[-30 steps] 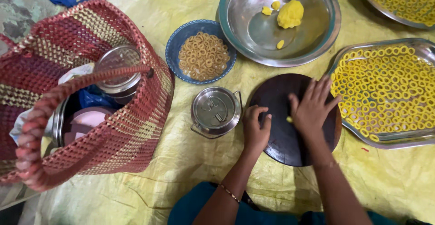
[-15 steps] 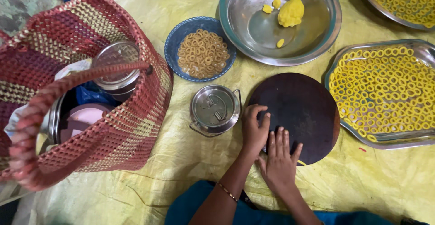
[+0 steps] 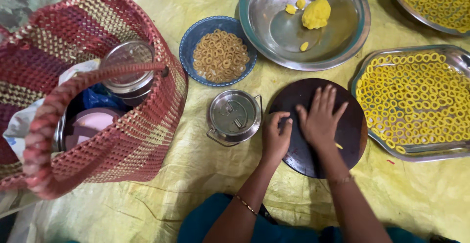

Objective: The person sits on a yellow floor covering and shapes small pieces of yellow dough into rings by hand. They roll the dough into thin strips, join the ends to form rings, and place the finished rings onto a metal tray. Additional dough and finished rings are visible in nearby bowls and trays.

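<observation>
Round dark board [image 3: 352, 125]: it lies flat on the yellow sheet [image 3: 196, 174] at the lower centre-right of the frame. Your right hand [image 3: 320, 120] rests palm-down on its middle, fingers spread and extended toward the upper edge of the frame. The grip is released; nothing is clasped. A small yellow dough piece [image 3: 339, 146] shows at the lower right edge of the palm, on the board, and it appears to run out from under the hand toward the lower right. Whether more dough lies beneath the palm cannot be told.

Your left hand [image 3: 275, 137] sits at the left rim of the board, fingers curled loosely over the edge. It touches the board but does not enclose any object; treat this grip as loose.

Key relation: the dough piece lies directly at the right hand and well apart from the left hand. The right hand is therefore the nearer one.

Surroundings:
- A lidded steel container [image 3: 234, 116] stands just beside the left hand, to its left.
- A blue bowl [image 3: 188, 47] of browned rings sits above that.
- A large steel bowl [image 3: 274, 32] with a yellow dough lump [image 3: 316, 13] occupies the upper centre.
- A steel tray [image 3: 458, 150] of yellow rings lies at the right edge.
- A red woven basket [image 3: 122, 145] fills the left of the frame.
</observation>
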